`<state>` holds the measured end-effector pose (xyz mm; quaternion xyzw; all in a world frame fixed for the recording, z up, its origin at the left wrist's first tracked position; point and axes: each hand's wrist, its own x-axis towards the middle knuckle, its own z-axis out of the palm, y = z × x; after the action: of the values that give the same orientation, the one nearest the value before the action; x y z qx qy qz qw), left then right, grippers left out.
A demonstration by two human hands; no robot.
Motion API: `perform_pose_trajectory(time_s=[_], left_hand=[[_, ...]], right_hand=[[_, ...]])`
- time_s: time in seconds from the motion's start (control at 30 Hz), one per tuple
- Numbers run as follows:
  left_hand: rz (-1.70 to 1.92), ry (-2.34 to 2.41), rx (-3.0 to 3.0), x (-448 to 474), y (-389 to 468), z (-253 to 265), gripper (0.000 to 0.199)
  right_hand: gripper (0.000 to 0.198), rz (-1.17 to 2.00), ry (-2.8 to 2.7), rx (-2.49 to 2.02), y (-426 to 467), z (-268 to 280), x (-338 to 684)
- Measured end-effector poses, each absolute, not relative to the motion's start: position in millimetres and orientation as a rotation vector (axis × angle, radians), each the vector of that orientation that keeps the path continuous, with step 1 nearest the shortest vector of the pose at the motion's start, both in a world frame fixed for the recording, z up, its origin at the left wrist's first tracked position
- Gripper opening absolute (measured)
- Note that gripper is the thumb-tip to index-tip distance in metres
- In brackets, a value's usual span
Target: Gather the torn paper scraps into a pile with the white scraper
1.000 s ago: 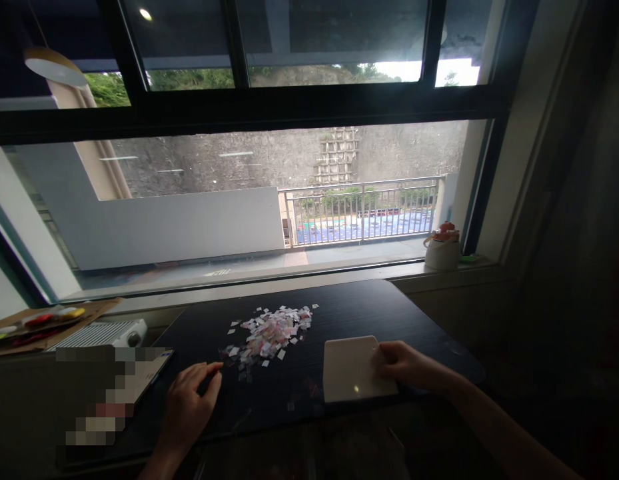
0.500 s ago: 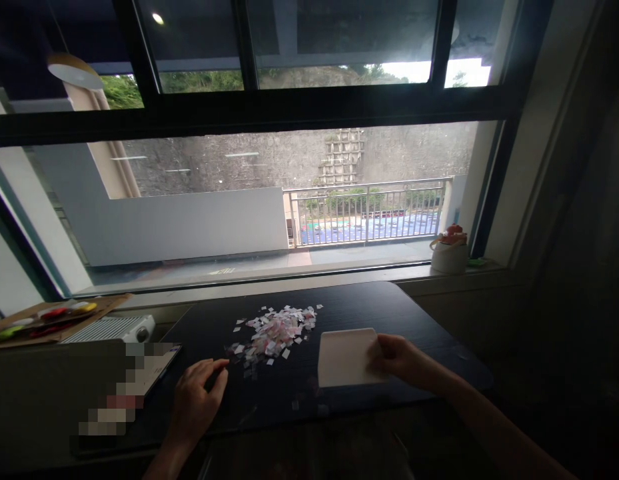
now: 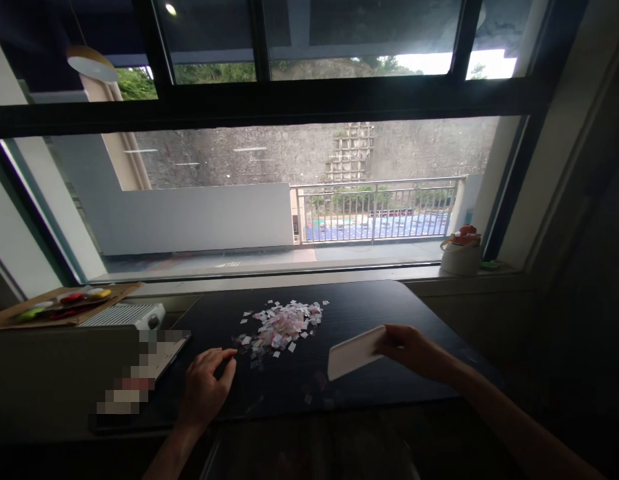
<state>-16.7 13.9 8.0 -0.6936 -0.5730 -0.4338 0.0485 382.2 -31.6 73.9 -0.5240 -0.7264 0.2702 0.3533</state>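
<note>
While right hand [image 3: 409, 345] grips card [image 3: 352, 355] by end, scraps [image 3: 288, 321] beside half-open left hand [image 3: 208, 381].

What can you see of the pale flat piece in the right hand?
The pale flat piece is thin, off-white, with rounded corners; plastic or card, can't tell. It is tilted, right of the scrap pile and apart from it. The right hand has its grip on the right end, hiding part. Whether it touches the dark table is unclear.
</note>
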Motion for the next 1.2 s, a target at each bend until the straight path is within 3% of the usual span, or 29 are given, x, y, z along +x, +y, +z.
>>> perform_pose_trajectory(time_s=[0.2, 0.5, 0.67, 0.83, 1.2], left_hand=[[-1.31, -1.714, -2.118, -18.9, 13.3, 8.3, 0.033], [-1.334, -1.749, -2.108, -16.9, 14.8, 6.7, 0.035], [-1.309, -1.716, -2.094, -20.5, 15.7, 5.8, 0.033], [-1.301, -1.709, -2.105, -21.2, 17.0, 3.0, 0.032], [-1.276, -1.699, -2.095, -19.1, 16.0, 5.6, 0.031]], right_hand=[[0.009, 0.702, -1.916, -1.259, -15.3, 54.7, 357.1], [0.02, 0.586, -2.087, -1.28, -35.6, 71.0, 373.3], [0.025, 0.685, -2.188, -1.217, -13.2, 65.8, 331.6], [0.028, 0.683, -2.261, -1.26, -22.7, 69.5, 362.3], [0.013, 0.623, -2.142, -1.376, -45.2, 96.2, 326.0]])
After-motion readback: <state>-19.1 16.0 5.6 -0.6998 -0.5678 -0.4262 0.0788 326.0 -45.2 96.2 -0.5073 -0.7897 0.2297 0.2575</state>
